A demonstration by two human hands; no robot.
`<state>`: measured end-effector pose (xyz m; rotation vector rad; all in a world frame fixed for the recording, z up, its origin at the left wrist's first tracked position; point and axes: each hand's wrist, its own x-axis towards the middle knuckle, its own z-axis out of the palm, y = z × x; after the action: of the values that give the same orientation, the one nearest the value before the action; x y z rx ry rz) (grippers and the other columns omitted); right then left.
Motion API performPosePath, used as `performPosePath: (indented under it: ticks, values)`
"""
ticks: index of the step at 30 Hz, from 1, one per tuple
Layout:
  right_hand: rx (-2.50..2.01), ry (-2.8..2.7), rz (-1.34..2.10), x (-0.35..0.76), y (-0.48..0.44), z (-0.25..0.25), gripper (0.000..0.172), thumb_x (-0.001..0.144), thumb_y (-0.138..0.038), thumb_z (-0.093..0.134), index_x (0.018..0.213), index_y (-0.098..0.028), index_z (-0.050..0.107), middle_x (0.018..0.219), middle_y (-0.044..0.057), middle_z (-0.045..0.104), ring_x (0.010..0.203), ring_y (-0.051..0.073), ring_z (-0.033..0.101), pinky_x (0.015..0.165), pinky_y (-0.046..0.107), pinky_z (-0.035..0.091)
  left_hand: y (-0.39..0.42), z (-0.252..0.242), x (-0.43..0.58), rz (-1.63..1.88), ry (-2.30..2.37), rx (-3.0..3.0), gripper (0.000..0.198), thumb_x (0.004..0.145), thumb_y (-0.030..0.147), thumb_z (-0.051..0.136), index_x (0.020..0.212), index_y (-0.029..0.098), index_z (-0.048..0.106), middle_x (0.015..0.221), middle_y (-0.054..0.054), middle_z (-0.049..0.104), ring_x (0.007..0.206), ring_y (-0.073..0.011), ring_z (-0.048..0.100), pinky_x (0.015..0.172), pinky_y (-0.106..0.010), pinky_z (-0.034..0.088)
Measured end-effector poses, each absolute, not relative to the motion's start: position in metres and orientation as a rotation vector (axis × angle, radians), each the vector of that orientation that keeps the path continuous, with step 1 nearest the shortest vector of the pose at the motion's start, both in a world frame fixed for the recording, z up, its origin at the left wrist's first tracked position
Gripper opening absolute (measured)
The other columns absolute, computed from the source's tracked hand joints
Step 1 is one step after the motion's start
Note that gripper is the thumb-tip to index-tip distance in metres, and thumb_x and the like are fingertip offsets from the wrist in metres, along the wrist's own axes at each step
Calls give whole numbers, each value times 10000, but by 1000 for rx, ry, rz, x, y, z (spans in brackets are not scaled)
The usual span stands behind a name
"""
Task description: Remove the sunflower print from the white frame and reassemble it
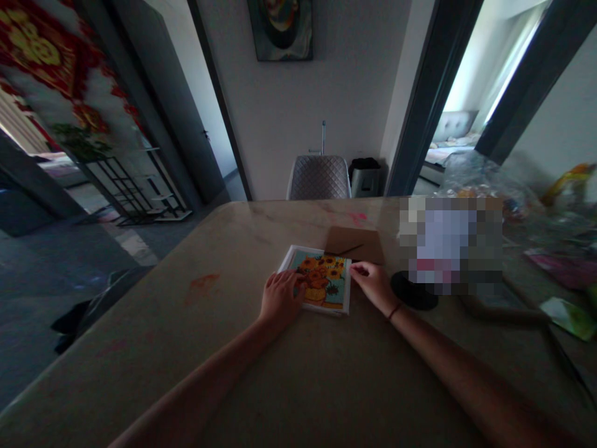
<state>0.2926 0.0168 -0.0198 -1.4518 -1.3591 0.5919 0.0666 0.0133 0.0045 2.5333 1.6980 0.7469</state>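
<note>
A small sunflower picture with a white border point(321, 283) lies on the table, showing orange flowers in a vase on a teal ground. Across its left side rests my left hand point(281, 295), fingers stretched out and palm down, covering part of the print. My right hand point(370, 281) is at the upper right edge of the picture, thumb and forefinger pinched together by the white border. Whatever is between those fingertips is too small to tell. Just behind the picture is a brown card or board point(361, 239), with a thin dark stick point(351, 249) lying on it.
The table point(233, 249) has rounded corners and reddish stains. On the right are a black round base point(415, 291), a blurred-out object point(450, 242), a dark tray-like frame point(504, 305), a green-and-white packet point(566, 317) and clear plastic bags point(485, 180). A quilted chair point(319, 177) stands beyond.
</note>
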Motion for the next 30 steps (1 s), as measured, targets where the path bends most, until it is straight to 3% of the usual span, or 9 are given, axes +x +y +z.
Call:
performPosePath:
  ticks: [6,13,19,25,28,30]
  values:
    - [-1466,-1436,504,284,12,-17,235,723,-372,518,748,-182,654,758,65,688,646,191,608,602,298,445,14,1,66,776,1772,2485,261,794,277,497,1036,205,562,1338,-95,413,1204,-262,404,959,-429,361]
    - [-1473,-1446,505,284,15,-14,250,729,-368,496,748,-164,639,728,59,668,624,175,579,597,284,429,6,7,64,798,1856,2393,241,812,289,464,1017,238,578,1381,-65,360,1109,-268,502,851,-389,460]
    - [-1465,-1349,534,286,19,-19,300,709,-381,522,860,-144,627,766,63,657,649,173,587,627,301,456,-1,17,64,829,1868,2372,201,814,266,449,953,272,594,1338,-1,430,1072,-235,532,766,-357,495]
    - [-1364,-1194,801,290,25,-27,671,618,-371,655,1205,-104,468,848,93,673,727,206,639,645,330,501,5,14,61,906,1842,2262,182,806,252,454,924,275,590,1298,11,466,1041,-214,547,764,-348,487]
    - [-1317,-1178,901,289,25,-28,676,639,-370,651,1230,-113,447,867,99,685,770,226,652,673,355,515,14,8,58,970,1842,2100,214,794,221,461,981,233,565,1255,-43,502,1066,-210,533,853,-348,442]
    - [-1282,-1205,949,288,25,-29,652,666,-349,638,1243,-123,434,920,111,682,813,229,651,700,361,519,21,6,54,934,1834,1949,274,791,227,469,1060,224,521,1141,-52,588,1021,-191,564,829,-312,445]
